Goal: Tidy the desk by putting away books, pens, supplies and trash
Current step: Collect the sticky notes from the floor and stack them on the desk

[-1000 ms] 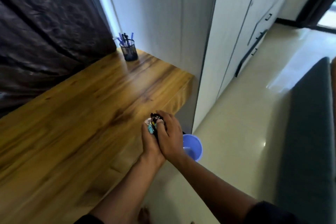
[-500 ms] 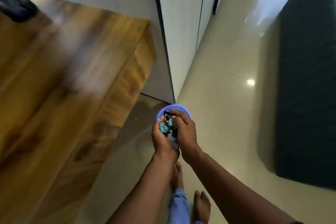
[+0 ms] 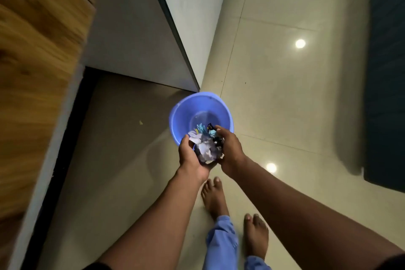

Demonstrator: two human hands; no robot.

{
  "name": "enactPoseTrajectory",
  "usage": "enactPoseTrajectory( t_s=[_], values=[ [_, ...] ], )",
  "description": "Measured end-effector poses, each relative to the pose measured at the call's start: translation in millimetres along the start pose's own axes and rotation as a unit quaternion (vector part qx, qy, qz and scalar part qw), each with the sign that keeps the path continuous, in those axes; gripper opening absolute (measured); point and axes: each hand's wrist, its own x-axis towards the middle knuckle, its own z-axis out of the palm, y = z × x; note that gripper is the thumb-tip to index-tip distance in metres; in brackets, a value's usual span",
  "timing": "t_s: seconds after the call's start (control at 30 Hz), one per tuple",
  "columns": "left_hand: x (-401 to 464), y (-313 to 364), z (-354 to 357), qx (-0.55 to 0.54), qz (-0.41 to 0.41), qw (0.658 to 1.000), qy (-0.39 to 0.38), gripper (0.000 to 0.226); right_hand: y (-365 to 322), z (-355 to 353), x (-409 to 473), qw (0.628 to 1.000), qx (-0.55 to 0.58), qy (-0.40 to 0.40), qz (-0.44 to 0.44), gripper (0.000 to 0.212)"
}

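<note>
A crumpled bundle of trash (image 3: 207, 148), white, pale blue and black wrappers and paper, is cupped between both hands just above the near rim of a blue plastic bucket (image 3: 186, 112) on the floor. My left hand (image 3: 190, 158) holds it from the left and below. My right hand (image 3: 230, 149) presses it from the right. A few scraps hang over the bucket's inside. The bucket's bottom looks bare where it shows.
The wooden desk (image 3: 37, 50) fills the left side, with its grey side panel and a dark gap beneath. A white wardrobe (image 3: 188, 17) stands behind the bucket. A dark sofa (image 3: 385, 72) lies at the right. My bare feet (image 3: 213, 197) stand on the glossy tiles.
The view has tipped from the desktop down to the floor. Both hands carried the trash off the desk edge and lowered it over the blue bucket.
</note>
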Motion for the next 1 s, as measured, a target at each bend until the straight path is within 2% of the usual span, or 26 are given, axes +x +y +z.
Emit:
enactPoseTrajectory(
  t_s=[0.1, 0.17, 0.27, 0.43, 0.53, 0.7, 0.87, 1.0],
  values=[
    [23, 6, -1, 0.013, 0.032, 0.999, 0.038, 0.043, -2, -1, 29, 0.999, -0.011, 0.019, 0.040, 0.022],
    [36, 10, -3, -0.004, 0.044, 0.998, 0.053, 0.040, -4, 0, 38, 0.998, -0.008, 0.005, 0.057, 0.025],
    [42, 16, -7, -0.025, 0.043, 0.997, 0.061, 0.030, -8, 4, 37, 0.997, 0.000, -0.004, 0.071, 0.039],
    [32, 22, -13, -0.023, 0.014, 0.999, 0.045, 0.038, -17, 11, 27, 0.997, 0.002, 0.011, 0.078, 0.040],
    [19, 25, -17, -0.008, 0.009, 0.998, 0.061, 0.060, -25, 17, 9, 0.997, -0.008, 0.020, 0.075, 0.034],
    [-47, 40, -5, -0.013, 0.018, 0.999, 0.041, 0.065, -50, 33, -60, 0.996, -0.066, 0.018, 0.056, 0.030],
    [-132, 55, 11, 0.024, 0.028, 0.999, -0.006, 0.056, -86, 41, -160, 0.992, -0.126, 0.003, 0.029, 0.037],
    [-208, 67, 29, 0.054, 0.055, 0.996, -0.047, 0.053, -107, 47, -221, 0.981, -0.195, -0.005, -0.016, 0.032]
  ],
)
